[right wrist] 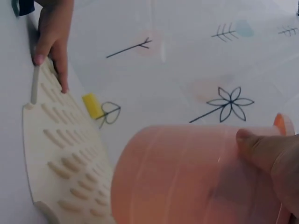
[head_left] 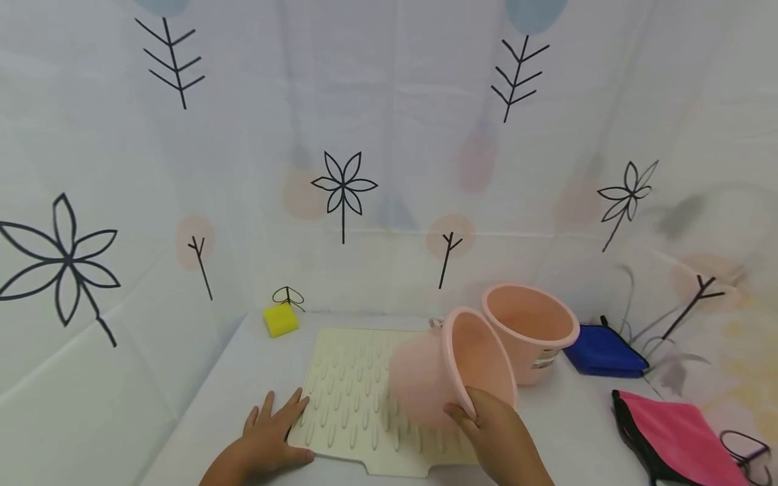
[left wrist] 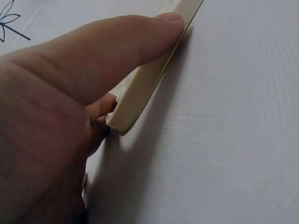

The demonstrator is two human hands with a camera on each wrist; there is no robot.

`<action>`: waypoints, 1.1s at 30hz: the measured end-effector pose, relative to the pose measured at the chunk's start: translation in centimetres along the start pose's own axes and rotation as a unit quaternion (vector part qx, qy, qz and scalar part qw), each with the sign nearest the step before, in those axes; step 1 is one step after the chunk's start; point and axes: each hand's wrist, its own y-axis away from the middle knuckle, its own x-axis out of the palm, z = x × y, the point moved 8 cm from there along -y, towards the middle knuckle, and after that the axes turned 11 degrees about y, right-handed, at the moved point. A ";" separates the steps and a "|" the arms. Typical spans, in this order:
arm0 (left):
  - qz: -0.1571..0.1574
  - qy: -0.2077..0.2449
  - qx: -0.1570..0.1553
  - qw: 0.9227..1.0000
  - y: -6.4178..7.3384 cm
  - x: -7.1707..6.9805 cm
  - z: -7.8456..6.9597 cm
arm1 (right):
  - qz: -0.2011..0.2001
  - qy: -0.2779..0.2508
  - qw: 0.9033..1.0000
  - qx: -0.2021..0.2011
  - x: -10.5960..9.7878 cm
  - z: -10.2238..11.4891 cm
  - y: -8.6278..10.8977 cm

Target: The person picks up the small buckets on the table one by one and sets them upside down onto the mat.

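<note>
Right hand (head_left: pixel 501 435) is gripping tilted pink bucket (head_left: pixel 419 378) by its smooth, round rim (head_left: pixel 448 341); left hand (head_left: pixel 264 439), splayed, is touching ridged cream board (head_left: pixel 340 391).

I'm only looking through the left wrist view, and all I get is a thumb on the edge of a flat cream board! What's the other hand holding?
Observer: The right hand grips the rim of a round, pale pink plastic bucket.
Operator: Ooh, is it standing up straight?
Observer: No, it's tilted, with its mouth turned toward the right of the head view.
Operator: Anything beside the board?
Observer: Yes, a small yellow block sits left of its far left corner, not touching it.
</note>
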 end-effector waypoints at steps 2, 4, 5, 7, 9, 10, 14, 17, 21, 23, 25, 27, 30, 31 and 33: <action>0.001 -0.002 -0.003 1.000 -0.1 0.1 0.1 | -0.010 -0.009 1.000 -0.014 0.4 0.2 0.0; 0.003 -0.002 -0.010 1.000 -0.3 0.2 0.2 | -0.025 -0.015 0.999 -0.030 0.7 0.3 0.2; 0.004 -0.001 -0.014 1.000 -0.3 0.3 0.3 | -0.033 -0.020 0.999 -0.037 0.8 0.4 0.3; 0.006 0.002 -0.021 1.000 -0.4 0.4 0.3 | -0.054 -0.034 0.997 -0.048 0.9 0.4 0.5; 0.007 0.003 -0.024 1.000 -0.4 0.4 0.2 | -0.074 -0.057 0.994 -0.058 1.0 0.3 0.6; 0.007 0.002 -0.023 1.000 -0.4 0.4 0.1 | -0.086 -0.067 0.992 -0.062 1.1 0.2 0.6; 0.004 -0.004 -0.020 1.000 -0.3 0.2 -0.2 | -0.104 -0.116 0.985 -0.074 2.0 -0.6 0.4; 0.000 -0.002 -0.021 1.000 -0.1 0.0 -0.3 | -0.097 -0.156 0.980 -0.079 3.0 -1.2 0.1; 0.000 0.009 -0.017 1.000 0.1 -0.2 -0.4 | -0.090 -0.200 0.972 -0.084 4.0 -1.7 -0.3; 0.002 0.018 -0.015 1.000 0.1 -0.2 -0.4 | -0.089 -0.214 0.970 -0.080 4.5 -2.0 -0.4; 0.003 0.025 -0.012 1.000 0.1 -0.2 -0.5 | -0.087 -0.224 0.968 -0.067 4.9 -2.3 -0.5; 0.000 0.037 -0.009 0.999 0.1 -0.4 -0.5 | -0.088 -0.232 0.967 -0.053 5.4 -2.5 -0.6; -0.015 0.049 -0.005 0.999 0.0 -0.7 -0.5 | -0.096 -0.239 0.966 -0.035 5.9 -2.8 -0.6; -0.024 0.053 -0.004 0.998 0.0 -0.9 -0.5 | -0.100 -0.240 0.965 -0.034 6.0 -2.8 -0.6; -0.045 0.051 0.001 0.998 -0.1 -1.3 -0.6 | -0.106 -0.241 0.964 -0.035 6.2 -2.8 -0.5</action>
